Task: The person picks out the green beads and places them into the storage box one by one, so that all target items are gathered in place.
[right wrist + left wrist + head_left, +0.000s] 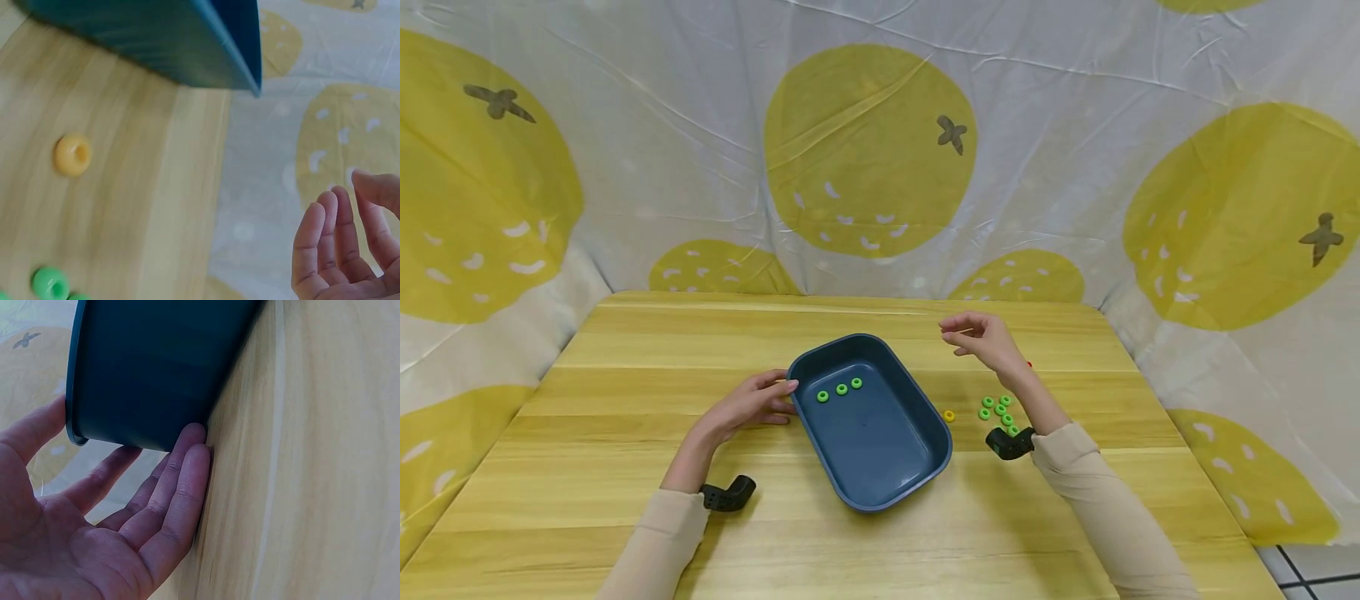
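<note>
One spread hand [749,405], the left, touches the blue bin [880,446]; the right hand [987,340] hovers, loosely curved.

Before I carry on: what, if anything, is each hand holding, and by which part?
Left hand: the blue tub, by its far-left corner, thumb on rim, fingers against outer wall. Right hand: nothing visible.

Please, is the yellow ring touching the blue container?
Apart. The right wrist view shows bare tabletop between the yellow ring and the blue container.
</note>
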Demonstrator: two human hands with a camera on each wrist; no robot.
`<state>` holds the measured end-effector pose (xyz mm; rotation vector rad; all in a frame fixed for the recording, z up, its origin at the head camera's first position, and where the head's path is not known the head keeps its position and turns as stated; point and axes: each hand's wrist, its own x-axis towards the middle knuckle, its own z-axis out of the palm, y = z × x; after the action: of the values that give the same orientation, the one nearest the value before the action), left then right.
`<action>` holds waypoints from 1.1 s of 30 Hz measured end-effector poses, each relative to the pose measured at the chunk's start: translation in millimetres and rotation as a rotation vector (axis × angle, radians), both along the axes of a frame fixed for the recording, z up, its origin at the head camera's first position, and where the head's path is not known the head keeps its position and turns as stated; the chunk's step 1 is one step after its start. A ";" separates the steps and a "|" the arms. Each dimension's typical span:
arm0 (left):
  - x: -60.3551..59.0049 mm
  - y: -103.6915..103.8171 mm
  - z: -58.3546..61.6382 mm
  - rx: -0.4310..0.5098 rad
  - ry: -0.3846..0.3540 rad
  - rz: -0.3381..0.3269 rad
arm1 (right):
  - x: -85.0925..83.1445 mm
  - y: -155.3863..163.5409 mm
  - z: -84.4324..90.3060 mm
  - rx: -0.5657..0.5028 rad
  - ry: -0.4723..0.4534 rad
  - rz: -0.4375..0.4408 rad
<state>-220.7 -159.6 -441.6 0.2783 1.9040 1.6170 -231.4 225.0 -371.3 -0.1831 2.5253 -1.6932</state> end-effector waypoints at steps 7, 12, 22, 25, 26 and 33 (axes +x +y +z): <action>-0.1 0.5 0.3 0.000 -0.001 0.002 | 9.8 34.0 -16.2 0.060 -0.026 -0.061; -0.5 0.7 0.0 -0.001 -0.003 0.002 | 20.5 58.4 -28.5 0.143 -0.021 -0.070; 0.8 -0.4 0.9 0.000 0.002 -0.002 | 38.1 92.3 -63.2 0.396 0.004 -0.053; 1.1 -0.4 1.0 -0.002 -0.002 0.002 | 39.4 94.8 -70.4 0.465 0.048 -0.028; 1.0 -0.4 1.1 -0.002 0.000 0.001 | 39.5 94.9 -71.8 0.473 0.055 -0.025; -0.5 0.4 0.8 -0.002 0.002 -0.001 | 39.2 92.4 -73.0 0.518 0.063 0.008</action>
<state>-221.2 -159.2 -440.8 0.2800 1.9063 1.6141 -192.1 317.4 -444.3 -0.2039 2.8952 -0.9882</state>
